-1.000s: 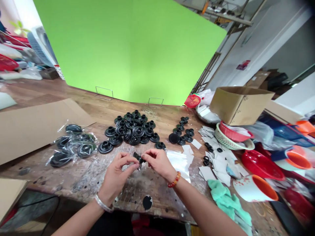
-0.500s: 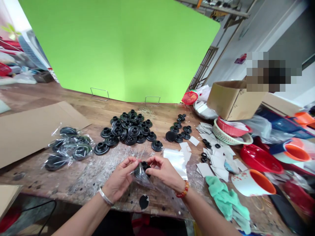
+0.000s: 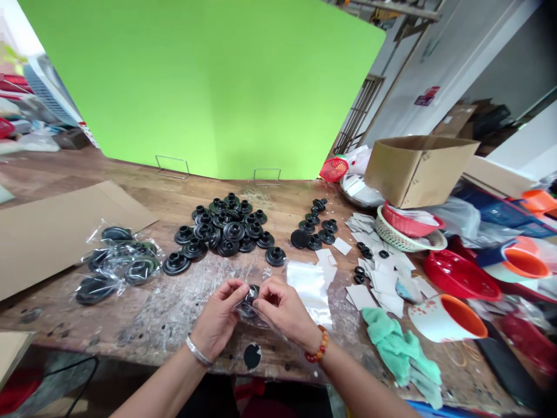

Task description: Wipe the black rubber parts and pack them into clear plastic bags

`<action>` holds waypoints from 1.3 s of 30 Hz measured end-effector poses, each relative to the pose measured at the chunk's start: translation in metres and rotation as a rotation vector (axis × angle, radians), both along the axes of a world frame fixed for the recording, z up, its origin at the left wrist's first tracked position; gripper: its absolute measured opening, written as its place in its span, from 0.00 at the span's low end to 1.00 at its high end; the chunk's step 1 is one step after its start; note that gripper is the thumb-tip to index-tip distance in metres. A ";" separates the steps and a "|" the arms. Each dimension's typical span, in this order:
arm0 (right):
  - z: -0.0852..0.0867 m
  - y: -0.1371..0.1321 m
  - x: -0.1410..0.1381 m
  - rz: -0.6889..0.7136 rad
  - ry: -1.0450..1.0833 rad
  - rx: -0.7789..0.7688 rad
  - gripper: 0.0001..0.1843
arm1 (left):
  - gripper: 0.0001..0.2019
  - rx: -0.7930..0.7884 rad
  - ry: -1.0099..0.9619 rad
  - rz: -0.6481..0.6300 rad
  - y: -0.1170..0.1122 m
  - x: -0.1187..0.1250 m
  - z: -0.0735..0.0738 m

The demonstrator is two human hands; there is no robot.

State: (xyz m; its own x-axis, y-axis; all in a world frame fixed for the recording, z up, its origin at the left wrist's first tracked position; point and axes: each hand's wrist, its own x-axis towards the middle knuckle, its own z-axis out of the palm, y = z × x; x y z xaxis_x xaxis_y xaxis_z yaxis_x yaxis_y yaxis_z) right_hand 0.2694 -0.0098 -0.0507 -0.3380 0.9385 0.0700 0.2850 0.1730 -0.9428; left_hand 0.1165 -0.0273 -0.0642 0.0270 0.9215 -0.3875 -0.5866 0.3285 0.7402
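Between my hands is a round black plastic part with a raised hub, inside a clear plastic bag. My left hand pinches the bag and the part's edge from the left. On the other side, my right hand has its fingers closed on the bag's film, close to the hub. Beyond my hands lies a heap of similar black flanged parts. Several bagged ones lie at the left. A stack of flat clear bags rests beside my right hand.
A smaller group of black parts stands right of the heap. White cards and small black rings are scattered farther right, near a green cloth, an orange-lined white container and a cardboard box. A green board closes the back.
The bag's loose film, which trailed down to the right, is now gathered closer around the black part. My right hand has turned over it. The whole view has shifted slightly.
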 end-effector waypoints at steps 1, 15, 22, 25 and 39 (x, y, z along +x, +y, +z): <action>-0.001 0.000 0.000 0.003 0.028 -0.018 0.08 | 0.13 0.007 0.011 0.008 -0.001 0.000 0.000; -0.003 0.016 -0.005 -0.112 0.236 -0.311 0.12 | 0.06 -0.151 -0.196 0.255 0.006 0.007 -0.008; -0.001 0.021 0.009 0.150 0.543 -0.674 0.17 | 0.05 -0.144 -0.277 0.238 0.007 0.004 -0.004; -0.002 0.021 0.010 0.099 0.569 -0.721 0.16 | 0.06 -0.092 -0.283 0.196 0.005 0.002 -0.001; 0.013 -0.003 0.005 0.187 0.490 -0.883 0.14 | 0.09 0.368 0.171 -0.197 -0.004 -0.021 0.014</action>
State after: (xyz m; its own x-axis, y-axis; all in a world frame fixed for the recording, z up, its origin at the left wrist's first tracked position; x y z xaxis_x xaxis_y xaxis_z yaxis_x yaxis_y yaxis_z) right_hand 0.2745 -0.0125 -0.0378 -0.6045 0.6572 -0.4502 -0.1255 -0.6367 -0.7609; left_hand 0.0950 -0.0309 -0.0504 0.1796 0.9825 -0.0486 -0.3987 0.1179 0.9095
